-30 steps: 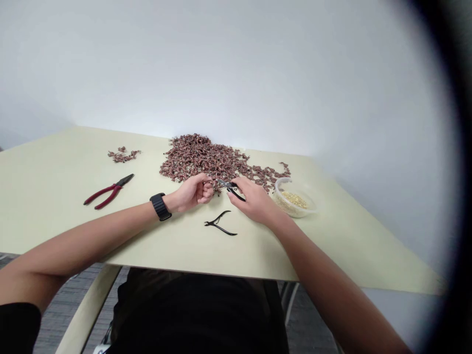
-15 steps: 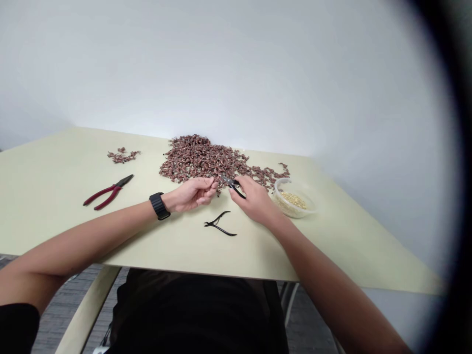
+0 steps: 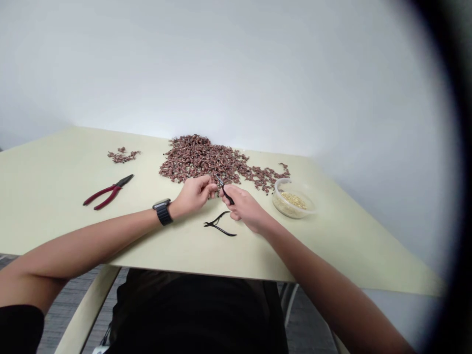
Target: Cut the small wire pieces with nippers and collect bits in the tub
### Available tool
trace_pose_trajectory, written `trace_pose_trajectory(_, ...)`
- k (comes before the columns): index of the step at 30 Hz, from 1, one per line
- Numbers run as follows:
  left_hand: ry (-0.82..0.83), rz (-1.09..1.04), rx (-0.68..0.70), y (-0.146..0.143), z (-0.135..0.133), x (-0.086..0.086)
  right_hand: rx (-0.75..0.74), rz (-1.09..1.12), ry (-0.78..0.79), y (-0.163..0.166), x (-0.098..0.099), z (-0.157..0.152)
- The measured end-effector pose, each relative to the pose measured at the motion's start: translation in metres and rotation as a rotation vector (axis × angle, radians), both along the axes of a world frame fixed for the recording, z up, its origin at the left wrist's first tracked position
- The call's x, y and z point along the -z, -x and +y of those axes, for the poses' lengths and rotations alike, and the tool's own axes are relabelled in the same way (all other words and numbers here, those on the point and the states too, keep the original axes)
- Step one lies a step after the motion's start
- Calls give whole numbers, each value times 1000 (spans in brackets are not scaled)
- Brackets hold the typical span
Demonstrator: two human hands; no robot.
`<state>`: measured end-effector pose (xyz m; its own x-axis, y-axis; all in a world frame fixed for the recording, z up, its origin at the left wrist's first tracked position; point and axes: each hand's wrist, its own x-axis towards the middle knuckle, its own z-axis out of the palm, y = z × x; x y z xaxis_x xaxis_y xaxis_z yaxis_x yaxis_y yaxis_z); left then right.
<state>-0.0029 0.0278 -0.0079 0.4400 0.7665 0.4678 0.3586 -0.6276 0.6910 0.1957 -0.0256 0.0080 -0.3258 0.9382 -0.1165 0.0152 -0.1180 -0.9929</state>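
My left hand [image 3: 195, 193] is closed in a pinch at the near edge of a heap of small reddish-brown parts [image 3: 202, 157]. What it pinches is too small to make out, perhaps one of those parts. My right hand [image 3: 245, 207] is wrapped round small black-handled pliers [image 3: 227, 195], whose metal jaws point up and left to the left fingertips. Whether the jaws touch a part cannot be seen. Just below the hands, black nippers [image 3: 220, 226] lie on the table.
A clear round tub [image 3: 289, 209] with small yellowish pieces [image 3: 294, 199] stands right of the right hand. Red-handled long-nose pliers [image 3: 106, 192] lie at left, with a small cluster of brown parts [image 3: 122, 156] behind them. The pale table [image 3: 165, 250] meets a white wall.
My left hand has turned, its back now facing up. My right hand has turned and moved left and slightly down, bringing the pliers' jaws close to the left fingertips.
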Motion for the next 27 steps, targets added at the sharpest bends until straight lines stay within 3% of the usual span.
trace_pose_trajectory(4,-391,251,-88,13,16,4,-202,257,257,-7,-15,-3)
trace_pose_trajectory(6,-462,304,-85,15,20,2,-253,259,281,-12,-18,-1)
trace_pose_trajectory(9,-294,202,-38,12,12,-5,-109,49,78,-16,-12,3)
trace_pose_trajectory(12,10,2,64,3,-2,-14,156,-343,-366,-21,-3,9)
trace_pose_trajectory(14,196,-110,146,-2,-9,-17,224,-555,-618,-25,2,13)
trace_pose_trajectory(16,327,-182,213,-4,-11,-18,215,-670,-757,-29,5,15)
trace_pose_trajectory(20,435,-252,276,-4,-10,-18,182,-771,-853,-33,6,18)
trace_pose_trajectory(27,495,-266,306,-5,-11,-17,162,-844,-884,-36,5,18)
